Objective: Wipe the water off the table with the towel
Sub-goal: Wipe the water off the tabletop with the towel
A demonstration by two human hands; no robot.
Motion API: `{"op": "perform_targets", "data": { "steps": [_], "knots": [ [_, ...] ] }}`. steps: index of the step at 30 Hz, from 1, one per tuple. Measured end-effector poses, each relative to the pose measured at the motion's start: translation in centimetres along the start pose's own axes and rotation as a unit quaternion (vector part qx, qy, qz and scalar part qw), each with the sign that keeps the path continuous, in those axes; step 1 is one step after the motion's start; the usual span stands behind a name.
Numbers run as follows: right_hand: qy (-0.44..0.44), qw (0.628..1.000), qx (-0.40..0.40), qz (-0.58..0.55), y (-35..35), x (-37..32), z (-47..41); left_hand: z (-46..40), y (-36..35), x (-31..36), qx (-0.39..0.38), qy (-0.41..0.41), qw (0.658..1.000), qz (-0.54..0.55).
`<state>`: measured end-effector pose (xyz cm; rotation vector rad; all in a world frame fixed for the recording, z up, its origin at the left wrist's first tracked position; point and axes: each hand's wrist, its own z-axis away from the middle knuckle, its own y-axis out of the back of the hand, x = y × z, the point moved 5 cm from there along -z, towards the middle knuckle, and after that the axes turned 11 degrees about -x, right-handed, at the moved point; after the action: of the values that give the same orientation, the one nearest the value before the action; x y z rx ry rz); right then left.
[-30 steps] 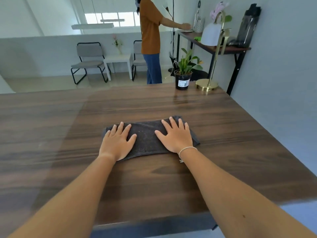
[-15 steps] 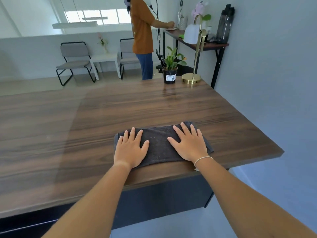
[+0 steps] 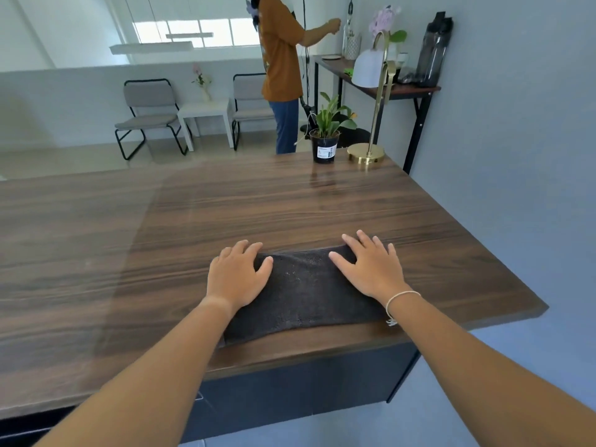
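Note:
A dark grey towel point(image 3: 306, 291) lies flat on the brown wooden table point(image 3: 290, 204), close to its near edge. My left hand point(image 3: 237, 274) presses palm-down on the towel's left end, its fingertips reaching past the far edge. My right hand point(image 3: 371, 269), with a white string bracelet at the wrist, presses flat on the right end with fingers spread. Neither hand is closed around the cloth. I cannot make out any water on the wood.
A potted plant point(image 3: 326, 137) and a brass lamp base point(image 3: 366, 153) stand at the table's far right corner. The table's right edge point(image 3: 503, 253) is near my right hand. A person point(image 3: 280, 69) stands beyond the table at a side shelf point(image 3: 380, 82).
Both hands have dragged the towel toward me, from the middle of the table to near its front edge. My fingers now reach over the towel's far edge.

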<state>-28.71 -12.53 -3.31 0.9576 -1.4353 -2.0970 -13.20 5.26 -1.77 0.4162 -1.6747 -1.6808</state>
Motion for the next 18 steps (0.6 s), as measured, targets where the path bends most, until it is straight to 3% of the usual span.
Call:
{"op": "perform_targets", "data": {
  "steps": [11, 18],
  "knots": [
    [0.006, 0.997, 0.038, -0.068, 10.2, 6.0, -12.3, -11.3, 5.7, 6.6, 0.015, 0.021, 0.996, 0.083],
    [-0.011, 0.996, 0.042, -0.084, 12.0, 8.5, -19.1, -18.5, 5.1, 10.6, -0.010, 0.005, 0.994, 0.110]
  ]
}}
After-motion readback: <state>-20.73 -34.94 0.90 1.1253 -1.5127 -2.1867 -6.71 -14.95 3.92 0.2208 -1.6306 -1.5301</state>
